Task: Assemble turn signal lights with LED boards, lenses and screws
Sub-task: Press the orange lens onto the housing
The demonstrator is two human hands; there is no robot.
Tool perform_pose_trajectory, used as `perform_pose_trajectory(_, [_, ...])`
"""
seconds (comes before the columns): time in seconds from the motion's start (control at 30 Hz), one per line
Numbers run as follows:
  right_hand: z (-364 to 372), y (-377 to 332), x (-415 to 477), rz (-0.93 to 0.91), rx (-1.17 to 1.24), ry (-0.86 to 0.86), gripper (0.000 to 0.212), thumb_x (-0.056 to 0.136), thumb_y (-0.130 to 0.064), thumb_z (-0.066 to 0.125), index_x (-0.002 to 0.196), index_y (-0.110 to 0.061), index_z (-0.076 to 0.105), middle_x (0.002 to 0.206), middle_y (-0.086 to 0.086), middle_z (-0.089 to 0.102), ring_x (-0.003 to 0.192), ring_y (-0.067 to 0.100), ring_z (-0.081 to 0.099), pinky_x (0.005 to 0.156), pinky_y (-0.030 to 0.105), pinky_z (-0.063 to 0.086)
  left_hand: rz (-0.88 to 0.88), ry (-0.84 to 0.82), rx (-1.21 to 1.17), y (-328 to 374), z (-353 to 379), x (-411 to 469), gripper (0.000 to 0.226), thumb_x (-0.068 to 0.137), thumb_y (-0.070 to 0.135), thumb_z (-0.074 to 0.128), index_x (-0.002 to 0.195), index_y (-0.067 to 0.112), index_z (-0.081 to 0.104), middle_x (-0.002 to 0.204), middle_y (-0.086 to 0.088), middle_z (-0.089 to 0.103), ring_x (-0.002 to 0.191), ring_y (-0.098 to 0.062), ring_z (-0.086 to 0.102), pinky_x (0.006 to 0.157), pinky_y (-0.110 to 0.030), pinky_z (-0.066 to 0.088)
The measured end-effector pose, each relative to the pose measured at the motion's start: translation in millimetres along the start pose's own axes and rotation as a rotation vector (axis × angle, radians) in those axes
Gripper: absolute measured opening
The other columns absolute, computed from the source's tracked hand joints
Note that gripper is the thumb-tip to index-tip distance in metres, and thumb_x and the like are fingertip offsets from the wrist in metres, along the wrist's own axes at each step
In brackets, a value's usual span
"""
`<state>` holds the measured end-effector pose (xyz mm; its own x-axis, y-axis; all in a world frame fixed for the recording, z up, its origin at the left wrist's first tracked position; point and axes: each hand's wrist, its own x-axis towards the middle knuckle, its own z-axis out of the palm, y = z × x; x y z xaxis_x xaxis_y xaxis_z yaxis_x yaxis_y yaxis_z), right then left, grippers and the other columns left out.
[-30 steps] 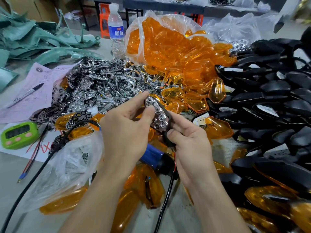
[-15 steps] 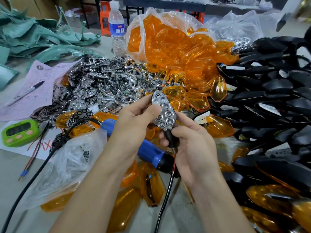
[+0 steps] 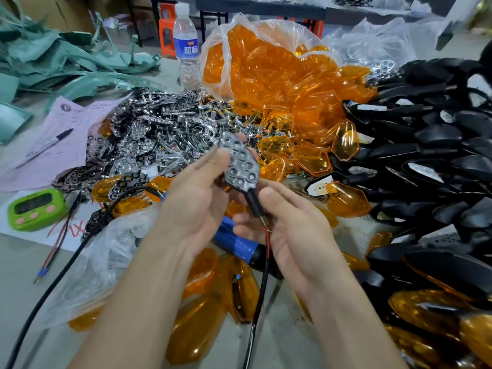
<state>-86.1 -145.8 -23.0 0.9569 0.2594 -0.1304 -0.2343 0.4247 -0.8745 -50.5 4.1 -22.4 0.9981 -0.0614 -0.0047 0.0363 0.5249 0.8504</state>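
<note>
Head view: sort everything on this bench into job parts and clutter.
Job: turn signal light held by left hand and right hand, orange lenses, chrome reflectors, black housings, blue screwdriver.
Clutter: water bottle, green timer, pen, pink paper.

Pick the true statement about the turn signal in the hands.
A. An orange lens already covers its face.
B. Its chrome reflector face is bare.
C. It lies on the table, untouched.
B: the turn signal, held up between the left hand and the right hand, shows its chrome reflector cups uncovered, with its black stem pointing down toward the right hand.
</note>
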Motion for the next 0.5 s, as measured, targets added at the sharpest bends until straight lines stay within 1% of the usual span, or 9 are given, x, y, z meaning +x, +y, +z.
perform_pose_trajectory(0.03, [-2,0,-1,0.019,-0.087,-0.004,0.024,0.098,-0.007,0.064,0.121,-0.011,0.066,0.099,0.020,0.076,0.073,0.026,0.071,0.066,0.031,0.061,0.023,0.038,-0.043,3,-4,3,0.048,0.091,0.034,0.057,0.131,0.010,0.065,0.115,-0.010,0.073,0.096,-0.021,0.069,0.078,-0.039,0.059])
perform_pose_trajectory(0.07, [-4,1,-1,0.033,-0.181,-0.009,0.026,0.096,-0.002,0.066,0.119,-0.013,0.065,0.096,0.021,0.076,0.071,0.025,0.071,0.066,0.031,0.060,0.042,0.073,-0.096,5,-7,6,0.048,0.091,0.034,0.056,0.129,0.008,0.065,0.114,-0.010,0.074,0.101,-0.021,0.070,0.086,-0.041,0.060])
perform_pose_trajectory(0.1, [-4,2,-2,0.037,-0.263,-0.018,0.027,0.094,0.001,0.068,0.116,-0.014,0.064,0.091,0.020,0.076,0.068,0.025,0.070,0.066,0.031,0.059,0.057,0.106,-0.146,8,-9,8,0.047,0.089,0.033,0.056,0.126,0.005,0.064,0.112,-0.011,0.075,0.102,-0.021,0.072,0.085,-0.039,0.061])
perform_pose_trajectory(0.13, [-4,4,-2,0.032,-0.326,-0.027,0.026,0.093,0.002,0.068,0.113,-0.014,0.065,0.085,0.017,0.075,0.065,0.024,0.069,0.064,0.031,0.058,0.068,0.134,-0.178,9,-10,9,0.046,0.088,0.034,0.057,0.122,0.003,0.065,0.110,-0.011,0.076,0.102,-0.022,0.073,0.081,-0.036,0.062])
perform_pose_trajectory(0.23, [-1,6,-3,0.002,-0.448,-0.015,0.010,0.094,0.001,0.067,0.098,-0.008,0.070,0.074,0.013,0.074,0.058,0.021,0.067,0.057,0.028,0.056,0.097,0.175,-0.200,9,-11,11,0.045,0.086,0.036,0.061,0.116,0.003,0.067,0.107,-0.010,0.078,0.099,-0.020,0.075,0.077,-0.031,0.062])
perform_pose_trajectory(0.3, [1,6,-4,-0.006,-0.495,0.002,0.012,0.095,0.000,0.066,0.088,-0.008,0.072,0.071,0.013,0.074,0.053,0.021,0.066,0.053,0.027,0.056,0.123,0.185,-0.189,8,-13,11,0.045,0.085,0.037,0.063,0.115,0.004,0.067,0.106,-0.008,0.079,0.099,-0.020,0.075,0.078,-0.032,0.062])
perform_pose_trajectory(0.4, [3,6,-6,-0.042,-0.569,0.058,0.021,0.096,-0.004,0.068,0.079,-0.015,0.073,0.068,0.011,0.074,0.050,0.022,0.067,0.052,0.030,0.058,0.153,0.182,-0.162,8,-14,9,0.041,0.087,0.038,0.064,0.113,0.006,0.071,0.107,-0.008,0.079,0.099,-0.021,0.076,0.081,-0.034,0.063])
perform_pose_trajectory(0.47, [5,6,-7,-0.063,-0.543,0.089,0.021,0.096,-0.002,0.067,0.078,-0.011,0.073,0.066,0.012,0.073,0.049,0.022,0.067,0.050,0.029,0.057,0.167,0.145,-0.146,7,-13,8,0.036,0.089,0.037,0.063,0.107,0.010,0.077,0.109,-0.008,0.078,0.101,-0.022,0.075,0.084,-0.037,0.062])
perform_pose_trajectory(0.5, [6,7,-7,-0.072,-0.532,0.105,0.020,0.096,-0.001,0.067,0.078,-0.009,0.073,0.066,0.013,0.073,0.048,0.023,0.067,0.049,0.028,0.056,0.174,0.129,-0.136,8,-13,7,0.036,0.090,0.037,0.062,0.109,0.010,0.077,0.109,-0.007,0.078,0.100,-0.022,0.076,0.087,-0.040,0.061])
